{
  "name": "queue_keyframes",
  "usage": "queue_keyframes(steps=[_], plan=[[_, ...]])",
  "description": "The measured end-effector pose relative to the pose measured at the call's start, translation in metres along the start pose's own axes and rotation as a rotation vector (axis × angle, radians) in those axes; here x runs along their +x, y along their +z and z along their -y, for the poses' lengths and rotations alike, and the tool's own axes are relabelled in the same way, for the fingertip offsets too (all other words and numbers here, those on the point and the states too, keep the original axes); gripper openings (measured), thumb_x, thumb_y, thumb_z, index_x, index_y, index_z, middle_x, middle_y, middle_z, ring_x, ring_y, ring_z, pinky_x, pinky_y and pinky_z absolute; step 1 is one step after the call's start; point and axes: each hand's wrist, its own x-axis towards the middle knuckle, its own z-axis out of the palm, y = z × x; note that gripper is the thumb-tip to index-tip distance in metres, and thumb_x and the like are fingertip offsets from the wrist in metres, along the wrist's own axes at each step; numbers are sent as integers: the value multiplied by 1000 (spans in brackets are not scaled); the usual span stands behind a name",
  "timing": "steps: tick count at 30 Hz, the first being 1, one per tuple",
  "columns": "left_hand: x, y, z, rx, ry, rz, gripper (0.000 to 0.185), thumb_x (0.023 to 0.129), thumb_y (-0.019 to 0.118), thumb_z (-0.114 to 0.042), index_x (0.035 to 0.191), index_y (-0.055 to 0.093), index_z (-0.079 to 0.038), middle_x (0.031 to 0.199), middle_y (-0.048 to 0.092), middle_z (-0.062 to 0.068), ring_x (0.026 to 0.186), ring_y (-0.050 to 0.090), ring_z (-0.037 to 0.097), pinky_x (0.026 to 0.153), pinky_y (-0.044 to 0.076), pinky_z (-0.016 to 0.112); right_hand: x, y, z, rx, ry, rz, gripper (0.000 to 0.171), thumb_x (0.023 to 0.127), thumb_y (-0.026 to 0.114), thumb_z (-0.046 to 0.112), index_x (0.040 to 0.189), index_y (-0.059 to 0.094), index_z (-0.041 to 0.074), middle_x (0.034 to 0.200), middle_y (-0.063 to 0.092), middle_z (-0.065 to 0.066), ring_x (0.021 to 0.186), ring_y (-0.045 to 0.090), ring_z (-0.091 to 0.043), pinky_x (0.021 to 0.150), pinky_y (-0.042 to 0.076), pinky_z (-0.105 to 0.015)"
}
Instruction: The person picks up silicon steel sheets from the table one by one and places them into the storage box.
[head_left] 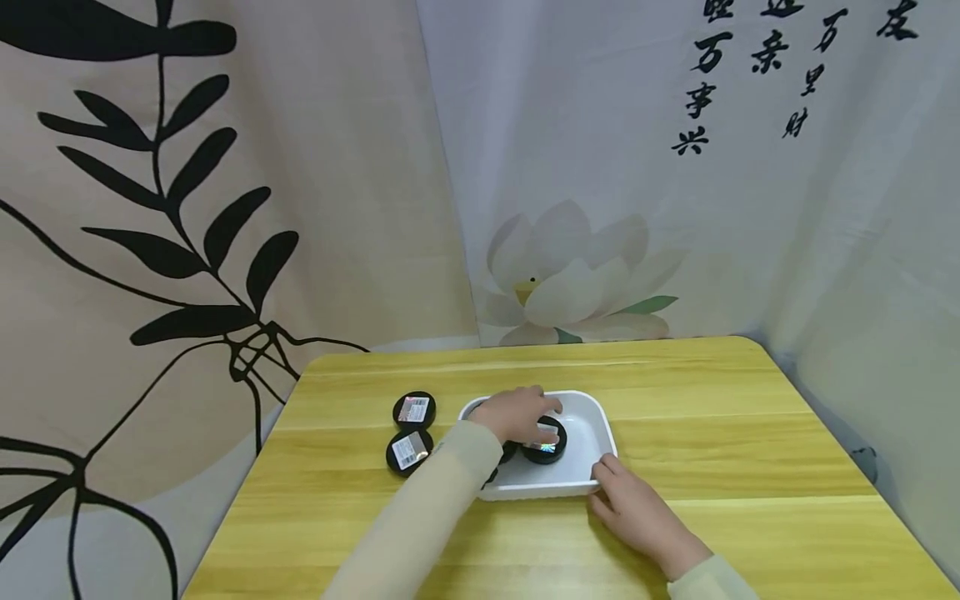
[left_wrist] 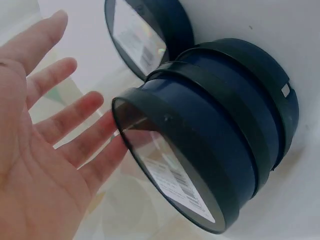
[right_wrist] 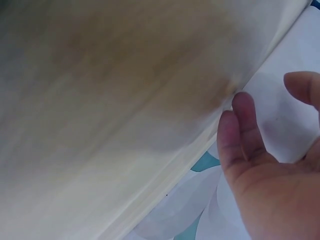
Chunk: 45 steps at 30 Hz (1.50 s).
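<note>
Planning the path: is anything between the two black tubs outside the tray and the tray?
In the head view, the left sleeve lies between the nearer tub and the tray; between the farther tub and tray, only table shows.

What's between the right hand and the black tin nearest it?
Head view: only bare floor of the white tray and its near right rim lie between the black tin and the right hand.

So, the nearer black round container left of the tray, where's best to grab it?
Probably pinch the nearer container by its rounded edge, at left and right, coming from above: it lies flat, label up, and the farther container crowds its far side.
</note>
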Motion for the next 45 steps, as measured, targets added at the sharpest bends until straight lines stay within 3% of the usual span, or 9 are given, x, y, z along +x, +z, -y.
queue_keyframes(steps=[6, 11, 16, 22, 29, 38, 45], plan=[[-14, -8, -1, -12, 66, -113, 42, 100, 61, -46, 136, 61, -25, 127, 63, -1, 106, 61, 11, 96, 52, 33, 1, 0, -1, -1, -6, -15, 17, 89, 72, 15, 91, 55, 19, 94, 45, 10, 77, 45, -6, 69, 48, -27], [-29, -7, -6, -3, 183, -263, 31, 102, 60, -40, 126, 68, -22, 116, 68, -2, 96, 62, 8, 88, 53, 27, 0, 1, -1, -3, -2, -20, 17, 88, 73, 15, 90, 56, 19, 93, 45, 10, 76, 45, -6, 69, 47, -27], [-43, 7, -6, 7, 273, -402, 21, 102, 61, -36, 113, 73, -23, 105, 69, -6, 90, 63, 5, 85, 53, 23, 1, 2, 0, 0, 5, -23, 18, 87, 73, 15, 89, 55, 20, 93, 45, 10, 76, 46, -6, 68, 47, -27], [-52, 28, -2, 43, 305, -510, 15, 100, 63, -34, 107, 73, -25, 94, 63, -7, 79, 58, 6, 75, 50, 22, 2, 2, 0, 11, 11, -13, 18, 88, 73, 14, 89, 56, 19, 93, 46, 10, 76, 46, -6, 68, 46, -27], [-59, 36, 8, 92, 274, -534, 15, 100, 64, -33, 108, 73, -25, 96, 61, -8, 80, 57, 6, 75, 50, 23, 2, 3, -1, 9, 7, -23, 18, 87, 73, 14, 88, 56, 20, 92, 46, 10, 76, 45, -6, 69, 46, -27], [-66, 40, 22, 86, 209, -550, 17, 102, 59, -29, 110, 73, -23, 103, 66, -6, 93, 63, 11, 86, 54, 30, -1, 4, 0, 10, 9, -26, 19, 86, 73, 14, 88, 56, 21, 92, 45, 11, 76, 45, -6, 70, 47, -27], [-80, 42, 37, 5, 84, -550, 20, 103, 58, -31, 113, 72, -22, 109, 66, -4, 102, 61, 14, 93, 53, 34, 0, 3, -1, 7, 6, -29, 18, 86, 73, 14, 89, 56, 20, 92, 45, 11, 76, 45, -6, 69, 47, -27]])
